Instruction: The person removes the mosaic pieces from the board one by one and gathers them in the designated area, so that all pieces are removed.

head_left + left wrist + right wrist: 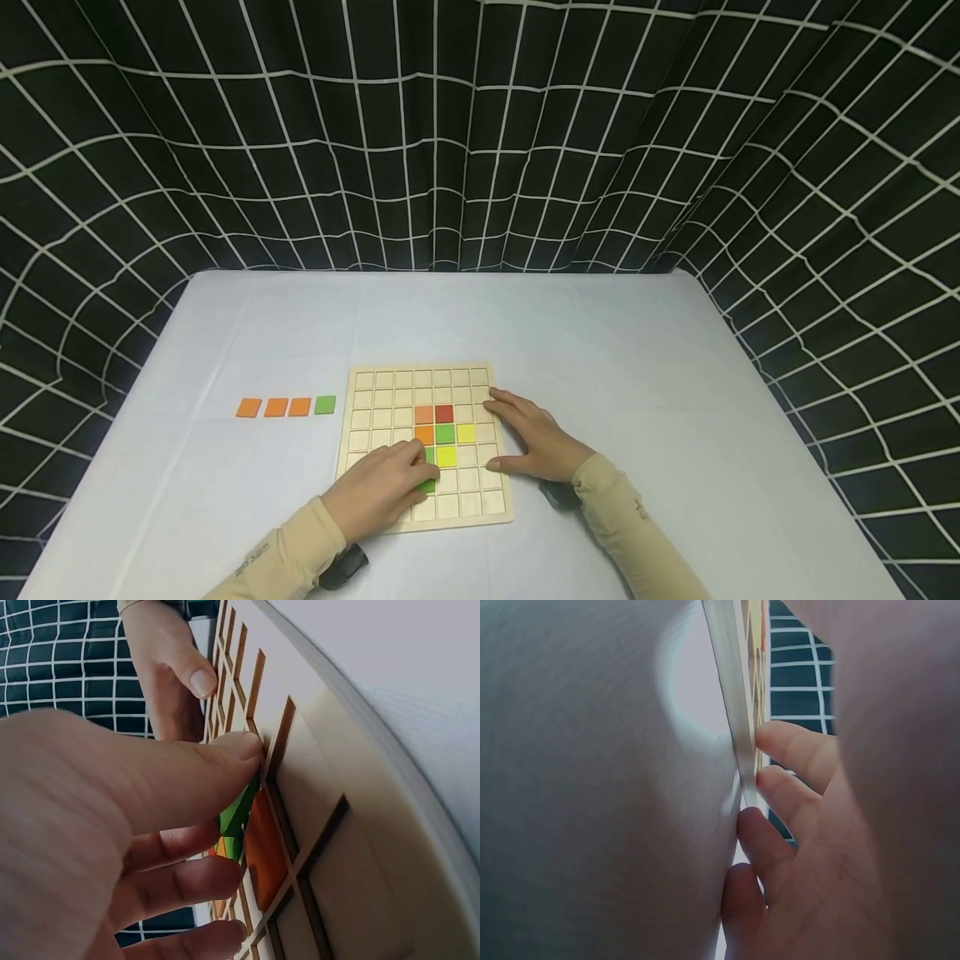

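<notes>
Green tile (427, 486) pinched by left hand (381, 487) at near part of board (469, 503); cells beneath hidden. Board's right edge touched by spread right hand (542, 437). Orange tiles (276, 407), another green tile (325, 405) laid leftward in a row. Checked curtain (420, 125) hung behind.

In the head view, the left hand (381, 485) hides from us lower-left cells of the pale square wooden board (468, 477) and part of a square green tile (427, 487). We cannot read the tiny dark lettering (252, 559) on the beige fabric left sleeve (298, 546).
</notes>
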### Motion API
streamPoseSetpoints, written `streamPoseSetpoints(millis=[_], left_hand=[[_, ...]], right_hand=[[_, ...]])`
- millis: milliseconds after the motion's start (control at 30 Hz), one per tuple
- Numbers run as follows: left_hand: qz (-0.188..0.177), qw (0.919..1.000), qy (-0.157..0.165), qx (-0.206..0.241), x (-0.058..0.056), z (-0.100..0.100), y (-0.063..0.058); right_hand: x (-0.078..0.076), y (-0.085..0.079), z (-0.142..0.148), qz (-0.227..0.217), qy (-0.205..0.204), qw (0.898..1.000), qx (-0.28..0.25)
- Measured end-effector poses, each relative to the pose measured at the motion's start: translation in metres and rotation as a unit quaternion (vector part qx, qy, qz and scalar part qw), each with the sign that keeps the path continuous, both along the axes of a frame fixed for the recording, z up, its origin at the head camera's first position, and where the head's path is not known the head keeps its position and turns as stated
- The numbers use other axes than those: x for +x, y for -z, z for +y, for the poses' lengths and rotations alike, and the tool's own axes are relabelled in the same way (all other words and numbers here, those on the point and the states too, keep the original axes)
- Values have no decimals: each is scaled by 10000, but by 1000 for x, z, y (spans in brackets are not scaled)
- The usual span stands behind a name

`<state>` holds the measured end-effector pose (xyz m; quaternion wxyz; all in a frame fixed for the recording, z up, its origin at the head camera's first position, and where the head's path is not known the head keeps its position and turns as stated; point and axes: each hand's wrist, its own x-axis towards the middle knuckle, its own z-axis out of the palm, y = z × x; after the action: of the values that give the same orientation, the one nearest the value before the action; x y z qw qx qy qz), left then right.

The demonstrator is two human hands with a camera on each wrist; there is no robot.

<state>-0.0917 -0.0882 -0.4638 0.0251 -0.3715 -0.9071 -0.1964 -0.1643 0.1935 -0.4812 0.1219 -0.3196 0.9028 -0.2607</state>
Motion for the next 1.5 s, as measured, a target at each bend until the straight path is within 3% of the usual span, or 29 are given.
streamPoseSetpoints(millis=[300, 833, 1167, 1500], left_hand=[[-43, 9999, 52, -121, 0, -4, -2], [268, 9991, 45, 331, -3, -11, -4], [451, 9957, -636, 499, -13, -55, -9], [252, 9892, -1439, 83, -16, -90, -8]], right_hand=[[-1, 0, 1, 26, -81, 9999, -73], [0, 1, 2, 79, -63, 9999, -25], [1, 1, 0, 55, -96, 9999, -58], [1, -1, -1, -3, -60, 10000, -22]])
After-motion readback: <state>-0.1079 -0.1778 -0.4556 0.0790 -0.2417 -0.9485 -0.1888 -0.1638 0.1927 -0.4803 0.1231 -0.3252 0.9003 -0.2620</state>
